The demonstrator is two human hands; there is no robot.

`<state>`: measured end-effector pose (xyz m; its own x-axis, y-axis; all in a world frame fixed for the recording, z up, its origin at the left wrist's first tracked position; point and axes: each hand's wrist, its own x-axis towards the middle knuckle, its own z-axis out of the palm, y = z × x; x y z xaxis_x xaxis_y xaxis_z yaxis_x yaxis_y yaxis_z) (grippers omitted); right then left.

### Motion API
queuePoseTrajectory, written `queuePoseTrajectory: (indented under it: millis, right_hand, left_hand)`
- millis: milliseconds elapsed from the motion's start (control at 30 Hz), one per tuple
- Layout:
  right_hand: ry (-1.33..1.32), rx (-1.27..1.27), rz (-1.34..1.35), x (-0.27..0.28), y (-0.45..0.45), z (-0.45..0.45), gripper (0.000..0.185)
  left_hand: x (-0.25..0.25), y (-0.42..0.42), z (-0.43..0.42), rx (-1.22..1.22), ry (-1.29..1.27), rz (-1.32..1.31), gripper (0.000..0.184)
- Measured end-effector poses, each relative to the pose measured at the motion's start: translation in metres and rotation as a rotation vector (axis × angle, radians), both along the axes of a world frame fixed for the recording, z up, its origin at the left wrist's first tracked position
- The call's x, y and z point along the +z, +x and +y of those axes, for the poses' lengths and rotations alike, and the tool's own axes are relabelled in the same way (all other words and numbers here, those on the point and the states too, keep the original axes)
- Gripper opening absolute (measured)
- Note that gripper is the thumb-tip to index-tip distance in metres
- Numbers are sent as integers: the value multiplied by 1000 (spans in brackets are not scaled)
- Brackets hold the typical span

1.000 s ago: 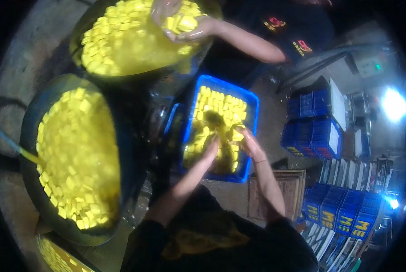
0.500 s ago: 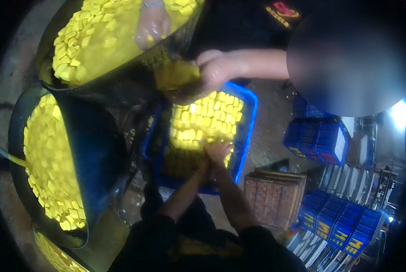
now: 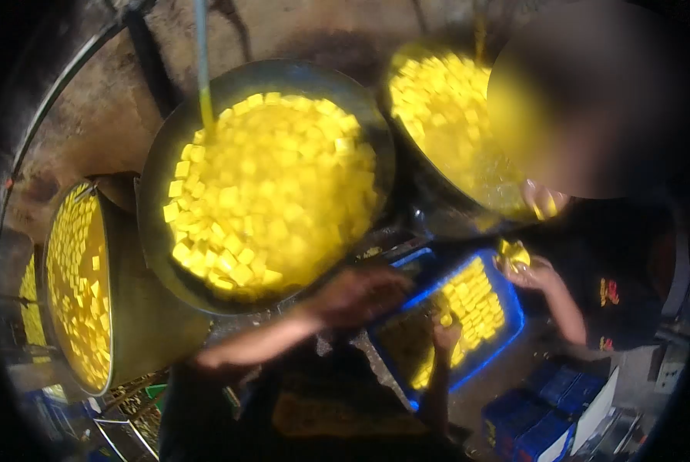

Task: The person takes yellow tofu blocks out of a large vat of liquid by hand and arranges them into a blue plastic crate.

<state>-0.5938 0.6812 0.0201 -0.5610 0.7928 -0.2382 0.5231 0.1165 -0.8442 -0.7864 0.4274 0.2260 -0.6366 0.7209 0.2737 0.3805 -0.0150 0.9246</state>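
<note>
My left hand [image 3: 364, 295] is smeared by motion between the near wok and the blue crate; its fingers cannot be made out. My right hand [image 3: 447, 333] is over the blue crate [image 3: 519, 317], its fingers closed around a yellow tofu block [image 3: 444, 316]. Rows of yellow tofu blocks [image 3: 477, 304] fill the lit part of the crate, and its left part lies in shadow. In front of me a large wok [image 3: 154, 223] holds many more blocks in yellow liquid.
Across the crate, a co-worker's hand [image 3: 536, 273] holds yellow blocks; their other hand [image 3: 545, 202] is at a second wok [image 3: 408, 142]. Another tilted vessel [image 3: 108, 331] of blocks stands left. A pole [image 3: 202, 61] dips into the near wok. Blue crates [image 3: 526, 412] stand lower right.
My view has swung left, bringing the near wok to the middle. My hands were together in the crate; the left has moved away toward the wok, the right stays over the blocks.
</note>
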Motion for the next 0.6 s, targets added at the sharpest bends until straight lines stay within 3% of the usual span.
queuePoseTrajectory:
  millis: [33,100,133,167,233,300,333,400,433,467,533,567,600]
  right_hand:
    - [10,63,190,58,-46,-29,41]
    - [330,369,317,155,-130,-79,27]
    - [274,469,440,186,-169,-108,28]
    - [322,728,384,239,-201,-139,27]
    - [430,1190,482,199,-271,-175,35]
    - [654,1536,322,157,-321,-213,32]
    - [668,1542,321,126,-337,-220,32]
    - [400,1602,243,75,-357,-231,31]
    - [313,1620,217,61,-364,-237,31]
    - [51,1533,53,56,-365,-239,30]
    - [-192,1441,-117,49,-373,-252,32]
    - [370,1724,-302,45,-379,-261,33]
    - [978,1921,-485,56,-384,-271,34]
  left_hand:
    - [8,-24,-26,141,-82,-42,19]
    - [4,-69,-75,362,-280,-117,20]
    - [-18,-89,-95,441,-394,-147,22]
    - [-50,-101,-113,445,-383,-144,22]
    - [-112,-117,-140,381,-859,271,27]
    - [-137,-114,-143,291,-1082,293,32]
    - [-158,-113,-143,251,-1146,321,31]
    - [-204,-103,-146,316,-1032,408,30]
    - [-214,-103,-149,371,-927,496,30]
    - [-205,-108,-149,386,-924,495,30]
    - [-184,-116,-144,309,-997,-35,37]
    - [-176,-122,-142,281,-1008,-297,45]
    - [-177,-127,-144,294,-998,-305,45]
